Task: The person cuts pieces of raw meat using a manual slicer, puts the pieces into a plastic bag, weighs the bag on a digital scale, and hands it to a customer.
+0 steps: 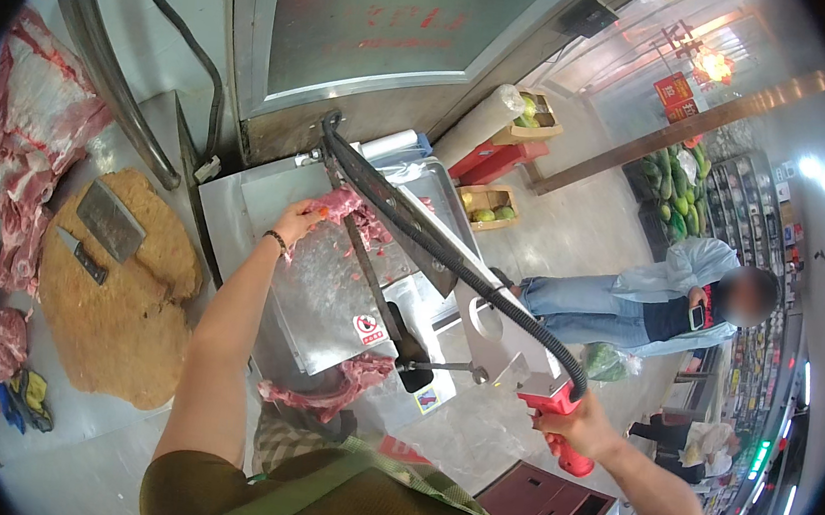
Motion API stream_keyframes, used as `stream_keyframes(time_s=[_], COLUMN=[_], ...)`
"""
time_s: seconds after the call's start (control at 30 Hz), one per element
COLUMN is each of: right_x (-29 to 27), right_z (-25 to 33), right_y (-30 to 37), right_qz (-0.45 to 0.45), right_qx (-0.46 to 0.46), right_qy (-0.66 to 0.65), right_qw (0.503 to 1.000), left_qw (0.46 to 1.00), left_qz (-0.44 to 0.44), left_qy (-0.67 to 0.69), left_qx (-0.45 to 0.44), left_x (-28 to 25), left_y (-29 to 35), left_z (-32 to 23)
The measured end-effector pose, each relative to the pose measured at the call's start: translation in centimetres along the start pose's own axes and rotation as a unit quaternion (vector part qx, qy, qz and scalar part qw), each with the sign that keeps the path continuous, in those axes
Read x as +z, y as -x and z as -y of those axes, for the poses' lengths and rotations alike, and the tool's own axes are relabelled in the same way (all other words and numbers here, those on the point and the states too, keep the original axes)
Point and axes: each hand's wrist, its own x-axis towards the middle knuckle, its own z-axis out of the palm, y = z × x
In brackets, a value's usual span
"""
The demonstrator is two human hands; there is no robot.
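My left hand [300, 222] is closed on a piece of raw bony meat [340, 202], held on the metal bed [313, 292] of a bone cutter. The meat lies near the far end of the slot, beside the cutter's long lever arm [432, 260], which is raised at my end. My right hand [588, 429] is wrapped round the red handle [550, 401] at the arm's near end. Small cut pieces of meat [371, 227] lie just right of the held piece. A curved rib piece [333, 390] rests at the bed's near edge, close to my apron.
At left, a round wooden chopping block [113, 337] carries a cleaver [112, 220] and a small knife [81, 255]. Large raw cuts [26, 157] lie beyond it, with gloves [25, 400] nearby. A metal tray [449, 201] adjoins the cutter. A person [650, 298] stands at right holding a phone.
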Motion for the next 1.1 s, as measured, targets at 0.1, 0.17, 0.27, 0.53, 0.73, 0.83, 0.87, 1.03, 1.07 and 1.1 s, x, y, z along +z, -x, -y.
stream_keyframes(time_s=[0.1, 0.17, 0.27, 0.53, 0.73, 0.83, 0.87, 1.03, 1.07, 1.1], right_x=[-0.7, -0.6, -0.7, 2.0, 5.9, 7.7, 8.8, 11.5, 12.3, 12.7], right_z=[3.4, 4.3, 4.0, -8.2, -23.2, -27.3, -29.5, -34.7, -35.4, -35.9], right_y=[0.7, 1.0, 0.7, -3.8, -11.5, -15.1, -16.5, -22.4, -23.1, -23.9], right_qz=[0.005, 0.001, 0.009, -0.015, -0.039, -0.055, -0.076, -0.128, -0.143, -0.129], right_qx=[0.015, 0.015, 0.025, -0.067, -0.082, -0.159, -0.172, -0.240, -0.248, -0.230], right_qy=[0.027, 0.036, 0.019, -0.006, 0.027, 0.037, 0.066, 0.104, 0.095, 0.109], right_qw=[1.000, 0.999, 0.999, 0.998, 0.995, 0.985, 0.980, 0.957, 0.954, 0.958], left_qw=[0.998, 0.998, 0.999, 0.997, 0.985, 0.958, 0.949, 0.965, 0.966, 0.966], left_qz=[-0.021, -0.015, -0.021, -0.041, -0.099, -0.142, -0.152, -0.166, -0.177, -0.188], left_qy=[0.032, 0.017, 0.003, -0.064, -0.125, -0.235, -0.265, -0.200, -0.187, -0.174], left_qx=[-0.056, -0.051, -0.049, -0.022, 0.067, 0.083, 0.076, 0.028, 0.002, -0.024], left_x=[-1.1, -1.6, -1.2, -0.3, 2.3, 1.7, 1.7, 1.1, 1.8, 2.4], left_y=[0.4, 0.6, 0.4, 1.2, 1.6, 0.6, 0.3, 0.0, 0.2, 0.4], left_z=[-1.6, -1.5, -1.7, -2.4, -1.1, -2.6, -2.8, -1.1, -1.0, -0.9])
